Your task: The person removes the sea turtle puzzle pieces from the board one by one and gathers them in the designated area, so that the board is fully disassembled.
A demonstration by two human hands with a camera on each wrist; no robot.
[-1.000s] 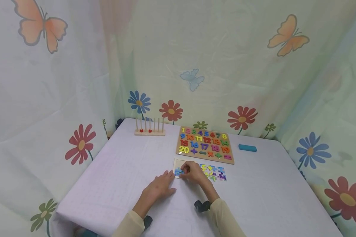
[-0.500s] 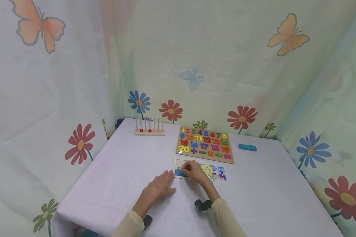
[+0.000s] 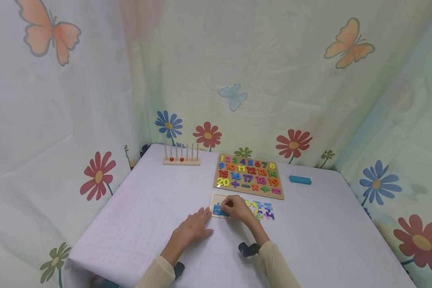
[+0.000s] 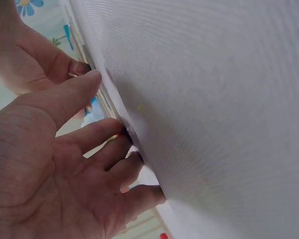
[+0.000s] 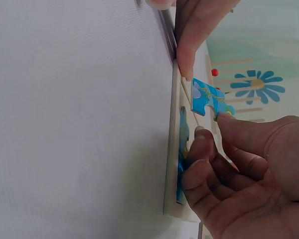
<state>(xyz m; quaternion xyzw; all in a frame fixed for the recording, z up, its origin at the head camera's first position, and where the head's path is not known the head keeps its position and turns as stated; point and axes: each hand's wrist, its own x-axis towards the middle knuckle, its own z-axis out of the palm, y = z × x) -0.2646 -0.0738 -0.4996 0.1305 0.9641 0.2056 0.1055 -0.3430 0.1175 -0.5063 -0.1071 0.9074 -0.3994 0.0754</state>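
A shallow wooden puzzle tray (image 3: 216, 197) lies on the table, with blue jigsaw pieces (image 3: 217, 211) in its near part. My left hand (image 3: 191, 227) rests palm down at the tray's left edge, and a fingertip touches the rim in the right wrist view. Over the tray, my right hand (image 3: 237, 209) pinches a blue jigsaw piece (image 5: 205, 96) between thumb and fingers. This piece stands tilted above the tray floor. To the right of the tray lie several loose jigsaw pieces (image 3: 264, 210) in yellow, blue and purple, partly hidden by the right hand.
Behind the tray lies a wooden number board (image 3: 250, 176) with colourful numerals. A peg stand (image 3: 181, 161) with red beads is at the back left. Toward the right is a teal block (image 3: 300, 180). Flowered curtains (image 3: 273, 100) surround the white table (image 3: 137, 224).
My right hand has shifted slightly right over the tray, and more of the blue pieces there now shows. The left hand has kept its place at the tray's edge.
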